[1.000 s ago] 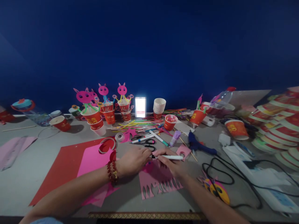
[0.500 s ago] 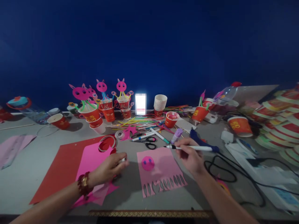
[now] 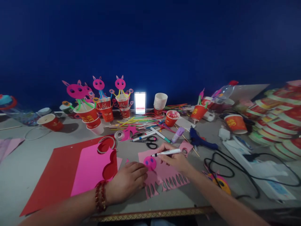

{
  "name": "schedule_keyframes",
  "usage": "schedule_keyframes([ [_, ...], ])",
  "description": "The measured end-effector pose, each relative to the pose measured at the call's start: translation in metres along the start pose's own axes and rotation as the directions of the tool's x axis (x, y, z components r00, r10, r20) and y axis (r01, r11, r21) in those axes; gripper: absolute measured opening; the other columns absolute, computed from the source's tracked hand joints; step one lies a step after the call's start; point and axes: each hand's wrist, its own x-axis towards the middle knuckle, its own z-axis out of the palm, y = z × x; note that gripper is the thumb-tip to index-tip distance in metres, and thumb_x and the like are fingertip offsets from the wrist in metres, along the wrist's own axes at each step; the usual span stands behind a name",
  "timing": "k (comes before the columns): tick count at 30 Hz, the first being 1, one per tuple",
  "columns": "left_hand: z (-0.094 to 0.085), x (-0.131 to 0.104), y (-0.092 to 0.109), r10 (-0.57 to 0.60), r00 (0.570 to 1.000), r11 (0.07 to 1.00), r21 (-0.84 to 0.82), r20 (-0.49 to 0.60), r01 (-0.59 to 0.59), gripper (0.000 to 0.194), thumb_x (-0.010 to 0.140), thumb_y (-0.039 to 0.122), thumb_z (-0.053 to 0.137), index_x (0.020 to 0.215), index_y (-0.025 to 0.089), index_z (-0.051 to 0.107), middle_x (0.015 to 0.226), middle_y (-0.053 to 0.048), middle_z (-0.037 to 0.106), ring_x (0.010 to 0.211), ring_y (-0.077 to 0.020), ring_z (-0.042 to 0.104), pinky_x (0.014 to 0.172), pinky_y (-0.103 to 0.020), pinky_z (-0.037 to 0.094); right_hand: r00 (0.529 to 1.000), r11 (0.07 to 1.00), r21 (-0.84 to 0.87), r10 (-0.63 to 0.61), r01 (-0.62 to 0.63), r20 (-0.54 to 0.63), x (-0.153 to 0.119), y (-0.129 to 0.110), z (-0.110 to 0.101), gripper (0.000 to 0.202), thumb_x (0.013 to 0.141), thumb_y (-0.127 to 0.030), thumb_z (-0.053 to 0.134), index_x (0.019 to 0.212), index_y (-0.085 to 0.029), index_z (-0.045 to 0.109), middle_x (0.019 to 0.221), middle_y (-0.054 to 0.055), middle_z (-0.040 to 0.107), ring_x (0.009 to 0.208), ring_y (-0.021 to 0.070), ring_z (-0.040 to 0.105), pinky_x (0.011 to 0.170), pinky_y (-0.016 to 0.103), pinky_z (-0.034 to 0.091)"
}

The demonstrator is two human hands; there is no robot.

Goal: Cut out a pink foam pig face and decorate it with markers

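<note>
A white marker point(image 3: 169, 152) is held in my right hand point(image 3: 172, 158), its dark tip over the upper edge of a small pink disc point(image 3: 150, 163) with two blue spots. That disc lies on a light pink sheet point(image 3: 164, 171) with a row of leaf-shaped holes along its near edge. My left hand point(image 3: 130, 180) lies palm down, its fingers pressed together at the disc's left side and the sheet's left edge; what is under them, if anything, is hidden. To its left are a bright pink sheet point(image 3: 87, 169) and a red sheet point(image 3: 51, 175).
Scissors point(image 3: 150, 142), markers point(image 3: 161, 135) and a tape roll point(image 3: 119, 135) lie beyond the sheet. Red cups point(image 3: 107, 113) with pink animal figures stand at the back left. On the right are a blue glue gun point(image 3: 202, 141), a black cable point(image 3: 225, 157) and stacked cups point(image 3: 282, 116).
My left hand has moved right onto the sheet's left edge, and the small white item in it no longer shows. My right hand has brought the marker left and down to the disc.
</note>
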Motion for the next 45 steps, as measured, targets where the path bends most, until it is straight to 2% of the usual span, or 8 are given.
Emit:
schedule_keyframes([
  [5,0.004,-0.004,0.002,-0.009,1.0,1.0,0.017,0.027,0.009,0.023,0.099,0.029,0.048,0.112,0.015,0.061,0.126,-0.009,0.065,0.117,-0.0234,0.058,0.098,-0.038,0.048,1.0,0.999,0.045,0.001,-0.002,0.015,-0.003,0.004,0.02,0.004,0.082,-0.023,0.06,0.081,-0.021,0.056,0.069,-0.003,0.057,0.059,0.0127,0.054,0.053,0.023,0.041],
  [11,0.0,-0.003,0.002,0.003,0.999,0.999,0.047,0.046,-0.006,0.02,0.098,0.027,0.05,0.109,0.015,0.062,0.129,-0.009,0.064,0.117,-0.0225,0.059,0.1,-0.037,0.048,0.986,0.998,-0.012,-0.063,0.062,-0.152,-0.007,0.019,0.036,0.018,0.081,-0.026,0.059,0.066,-0.022,0.05,0.059,-0.004,0.048,0.052,0.0124,0.044,0.049,0.025,0.035],
  [14,0.002,-0.005,0.002,0.011,0.998,0.999,0.052,0.064,-0.014,0.021,0.098,0.027,0.051,0.112,0.015,0.061,0.132,-0.01,0.062,0.119,-0.0232,0.058,0.101,-0.038,0.047,0.979,0.996,-0.049,-0.083,0.075,-0.189,-0.007,0.023,0.039,0.02,0.08,-0.026,0.057,0.061,-0.022,0.049,0.056,-0.004,0.046,0.052,0.0133,0.042,0.05,0.026,0.034],
  [18,0.004,-0.006,0.002,0.017,0.998,0.999,0.045,0.057,-0.02,0.021,0.098,0.024,0.051,0.113,0.014,0.061,0.133,-0.01,0.061,0.124,-0.0235,0.055,0.102,-0.039,0.046,0.986,0.99,-0.122,-0.092,0.075,-0.14,-0.006,0.021,0.041,0.019,0.078,-0.024,0.055,0.06,-0.022,0.049,0.054,-0.004,0.046,0.051,0.0135,0.041,0.05,0.027,0.034],
  [23,-0.002,-0.004,0.004,0.022,0.997,0.999,0.039,0.075,-0.025,0.02,0.097,0.02,0.052,0.113,0.012,0.061,0.132,-0.011,0.062,0.123,-0.0242,0.055,0.102,-0.039,0.047,0.989,0.987,-0.152,-0.075,0.055,-0.129,-0.005,0.019,0.039,0.017,0.078,-0.022,0.053,0.061,-0.022,0.05,0.055,-0.003,0.047,0.052,0.0135,0.042,0.051,0.026,0.034],
  [33,-0.001,-0.005,0.004,0.001,0.999,1.0,0.017,0.048,-0.002,0.019,0.097,0.019,0.052,0.112,0.013,0.061,0.131,-0.01,0.062,0.125,-0.0226,0.054,0.103,-0.039,0.046,0.995,0.991,-0.13,-0.031,0.018,-0.099,-0.007,0.021,0.039,0.016,0.08,-0.022,0.052,0.064,-0.022,0.05,0.056,-0.004,0.046,0.052,0.0129,0.041,0.051,0.026,0.032],
  [38,0.0,-0.005,0.003,0.031,0.999,0.998,0.046,0.038,-0.033,0.018,0.096,0.018,0.053,0.11,0.013,0.062,0.13,-0.009,0.063,0.122,-0.023,0.056,0.103,-0.039,0.046,0.995,0.991,-0.131,-0.04,0.028,-0.092,-0.007,0.021,0.039,0.015,0.08,-0.022,0.053,0.065,-0.021,0.051,0.056,-0.004,0.046,0.051,0.0126,0.041,0.051,0.025,0.032],
  [45,0.0,-0.004,0.003,0.015,1.0,0.998,0.053,0.023,-0.016,0.018,0.098,0.02,0.049,0.109,0.013,0.062,0.128,-0.009,0.064,0.12,-0.0218,0.057,0.102,-0.037,0.046,0.994,0.991,-0.122,-0.07,0.06,-0.082,-0.005,0.02,0.039,0.015,0.079,-0.022,0.052,0.064,-0.022,0.05,0.055,-0.005,0.045,0.051,0.0126,0.04,0.05,0.025,0.032],
])
